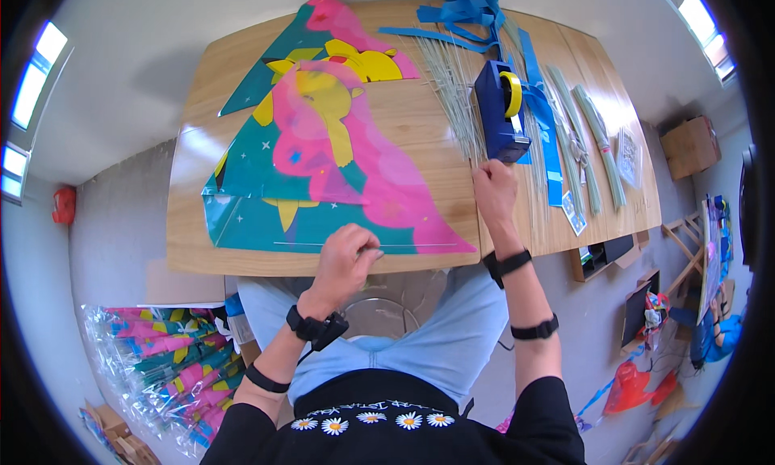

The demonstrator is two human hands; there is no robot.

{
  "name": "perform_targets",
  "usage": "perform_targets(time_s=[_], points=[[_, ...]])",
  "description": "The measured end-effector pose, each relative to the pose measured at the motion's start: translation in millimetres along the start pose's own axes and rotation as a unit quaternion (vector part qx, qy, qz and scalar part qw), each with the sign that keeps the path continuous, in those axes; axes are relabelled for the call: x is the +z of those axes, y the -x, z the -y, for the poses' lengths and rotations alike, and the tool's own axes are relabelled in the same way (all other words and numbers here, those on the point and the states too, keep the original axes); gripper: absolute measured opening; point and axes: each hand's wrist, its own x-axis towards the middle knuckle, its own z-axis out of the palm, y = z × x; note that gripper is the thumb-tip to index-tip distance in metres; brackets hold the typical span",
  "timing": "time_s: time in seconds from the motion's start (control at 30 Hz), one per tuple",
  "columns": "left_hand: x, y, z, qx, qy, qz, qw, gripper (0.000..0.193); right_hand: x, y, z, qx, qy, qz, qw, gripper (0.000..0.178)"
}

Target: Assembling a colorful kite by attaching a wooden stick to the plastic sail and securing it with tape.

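Observation:
A printed plastic kite sheet in teal, pink and yellow lies before me on the wooden table. A thin pale rod lies along its near edge. My left hand is at that edge, over the rod, with fingers curled closed; what they hold, if anything, is hidden. At the front end of a dark blue tape dispenser with a yellow roll is my right hand. Its fingers are closed, and I cannot make out anything in them.
Another kite sheet lies partly beneath. Loose thin rods, blue strips and rod bundles surround the dispenser. A small clear bag lies far right. Below left are wrapped colourful sheets; an open box stands right.

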Motion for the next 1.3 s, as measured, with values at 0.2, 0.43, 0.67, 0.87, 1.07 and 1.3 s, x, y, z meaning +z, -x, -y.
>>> perform_targets(time_s=[0.2, 0.43, 0.67, 0.87, 1.07, 1.3], points=[[12, -34, -8, -0.104, 0.288, 0.0, 0.952, 0.018, -96, 81, 34, 0.078, -0.207, 0.172, 0.96, 0.011], [17, -42, -33, -0.082, 0.492, 0.072, 0.864, 0.017, -160, 140, 59, 0.126, -0.307, 0.328, 0.885, 0.005], [10, -22, -46, -0.093, 0.449, 0.091, 0.884, 0.008, -170, 153, 56, 0.084, -0.313, 0.307, 0.895, 0.003], [5, -14, -47, -0.101, 0.422, 0.1, 0.895, 0.008, -171, 159, 60, 0.058, -0.301, 0.293, 0.906, 0.004], [14, -17, -37, -0.104, 0.466, 0.08, 0.875, 0.007, -172, 173, 61, 0.063, -0.292, 0.289, 0.91, 0.005], [18, -17, -32, -0.16, 0.472, 0.106, 0.86, 0.005, -170, 178, 55, 0.082, -0.272, 0.281, 0.917, 0.005]])
